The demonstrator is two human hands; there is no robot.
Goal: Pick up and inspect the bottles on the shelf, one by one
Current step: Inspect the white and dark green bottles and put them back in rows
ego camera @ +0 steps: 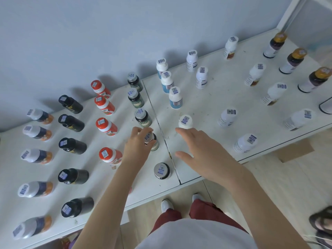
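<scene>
Head camera: your left hand (138, 147) curls round the silver-capped green bottle (152, 141), in the middle of the shelf (206, 105). Your right hand (199, 150) hovers spread and empty at its 3 o'clock. Lift straight up, clear of the neighbour bottles (143, 118) at 12 and 6 o'clock.

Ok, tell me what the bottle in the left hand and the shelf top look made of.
The bottle looks dark and smooth, glass or plastic, unclear through blur; its cap is silvery, metal or metallised plastic. The shelf top looks a white matt board, likely laminate, with a seam between two panels.
</scene>
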